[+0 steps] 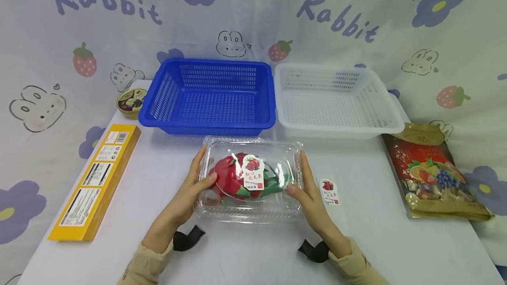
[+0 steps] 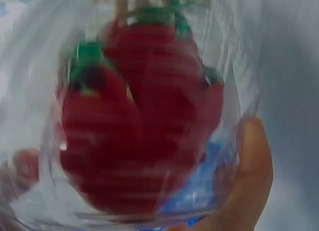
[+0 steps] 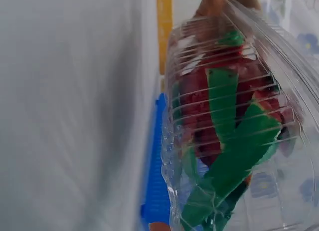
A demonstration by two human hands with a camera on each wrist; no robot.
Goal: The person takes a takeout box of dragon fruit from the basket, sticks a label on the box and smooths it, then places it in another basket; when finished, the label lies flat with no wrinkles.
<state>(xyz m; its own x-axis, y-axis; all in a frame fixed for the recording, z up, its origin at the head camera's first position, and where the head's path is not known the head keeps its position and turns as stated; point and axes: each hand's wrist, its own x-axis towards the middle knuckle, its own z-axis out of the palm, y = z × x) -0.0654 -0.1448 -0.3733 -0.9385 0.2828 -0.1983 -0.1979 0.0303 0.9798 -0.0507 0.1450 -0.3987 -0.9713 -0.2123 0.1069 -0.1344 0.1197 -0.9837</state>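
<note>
A clear plastic clamshell box [image 1: 222, 208] lies on the white table in front of me, with a red dragon fruit [image 1: 229, 179] with green scales and a label inside. My left hand [image 1: 195, 184] holds its left end, thumb on the lid. My right hand [image 1: 306, 188] holds its right end, thumb on the lid. In the left wrist view the red fruit [image 2: 139, 121] fills the frame behind plastic, with my thumb [image 2: 249, 176] on it. In the right wrist view the box [image 3: 239, 56] shows the fruit's green scales [image 3: 234, 151].
Behind the box stand a blue basket [image 1: 210, 96] and a white basket [image 1: 336, 100], side by side. A long yellow box [image 1: 95, 181] lies at the left, a small round tin [image 1: 130, 102] behind it. A snack bag [image 1: 431, 173] lies at the right, a loose sticker [image 1: 329, 191] near my right hand.
</note>
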